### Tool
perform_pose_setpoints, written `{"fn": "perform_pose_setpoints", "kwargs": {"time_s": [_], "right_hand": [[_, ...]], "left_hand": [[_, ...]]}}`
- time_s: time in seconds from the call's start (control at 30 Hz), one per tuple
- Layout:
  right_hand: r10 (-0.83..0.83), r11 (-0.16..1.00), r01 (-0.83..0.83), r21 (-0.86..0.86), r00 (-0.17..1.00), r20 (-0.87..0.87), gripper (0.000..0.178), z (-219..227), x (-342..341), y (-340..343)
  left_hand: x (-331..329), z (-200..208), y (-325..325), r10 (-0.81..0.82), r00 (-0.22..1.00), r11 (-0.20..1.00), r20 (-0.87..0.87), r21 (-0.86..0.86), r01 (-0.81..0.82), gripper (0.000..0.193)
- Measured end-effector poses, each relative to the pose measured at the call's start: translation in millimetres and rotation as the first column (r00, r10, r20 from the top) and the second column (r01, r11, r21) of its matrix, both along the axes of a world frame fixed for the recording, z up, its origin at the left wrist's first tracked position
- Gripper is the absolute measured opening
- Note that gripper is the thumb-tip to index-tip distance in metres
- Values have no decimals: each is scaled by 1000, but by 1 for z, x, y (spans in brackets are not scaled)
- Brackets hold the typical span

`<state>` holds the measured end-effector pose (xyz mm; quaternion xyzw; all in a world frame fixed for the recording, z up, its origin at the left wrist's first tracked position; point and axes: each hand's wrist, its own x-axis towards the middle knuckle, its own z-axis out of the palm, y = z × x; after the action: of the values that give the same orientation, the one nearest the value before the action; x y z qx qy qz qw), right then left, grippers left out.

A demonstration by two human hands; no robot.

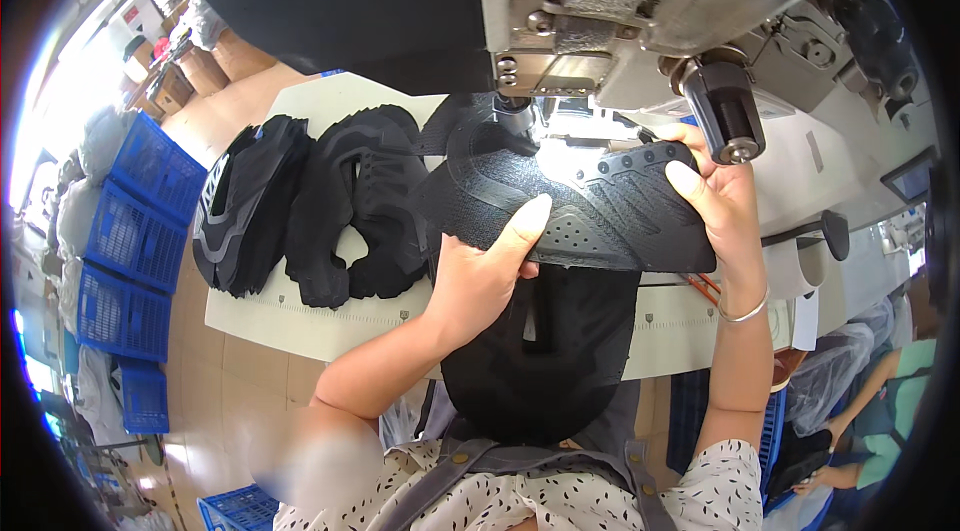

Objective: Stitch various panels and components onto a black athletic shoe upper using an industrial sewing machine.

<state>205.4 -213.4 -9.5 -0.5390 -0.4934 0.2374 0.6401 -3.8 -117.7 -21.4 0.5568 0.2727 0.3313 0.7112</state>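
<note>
A: Where the bright light falls near the centre of the frame, what is the left hand [480, 276] doing?

B: It pinches the lower left edge of a black shoe upper [615, 211]. The thumb lies on the face, beside a patch of small holes; the other fingers curl underneath, mostly hidden.

A: And the right hand [728, 206]?

B: It grips the upper's end, right of centre in the frame. The thumb presses on the face and the fingers reach behind the top edge; how tightly they close cannot be told. A bangle [744, 307] circles that wrist.

A: Where is the upper itself?

B: In the middle to right of the frame, just below the sewing machine [570, 71] at the top. Whether the needle touches it cannot be made out.

A: What lies around the hands?

B: Two piles of dark uppers [365, 191] sit left of centre on the pale table [245, 311]. Another black piece [545, 371] shows below the left hand, at lower centre.
</note>
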Motion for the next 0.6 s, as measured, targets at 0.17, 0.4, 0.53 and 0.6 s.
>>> {"fn": "perform_pose_setpoints", "kwargs": {"time_s": [0.17, 0.4, 0.53, 0.6], "right_hand": [[-20, 1000, 20, -24, 999, -25, 27, -2, -6, -3], [-48, 998, 48, -36, 999, -6, 26, -1, -11, -2], [-19, 999, 17, -32, 999, -40, 25, -3, -8, 0], [-30, 999, 29, -38, 999, -19, 25, -6, -4, -1]], "left_hand": [[-3, -1, 10, -54, 998, 997, 13, -54, 55, 13], [-3, 0, 8, -18, 1000, 1000, 20, -11, 18, 12], [-1, 0, 11, -9, 999, 999, 43, 35, 7, 11], [0, 1, 11, -34, 999, 998, 32, 48, 33, 10]]}}
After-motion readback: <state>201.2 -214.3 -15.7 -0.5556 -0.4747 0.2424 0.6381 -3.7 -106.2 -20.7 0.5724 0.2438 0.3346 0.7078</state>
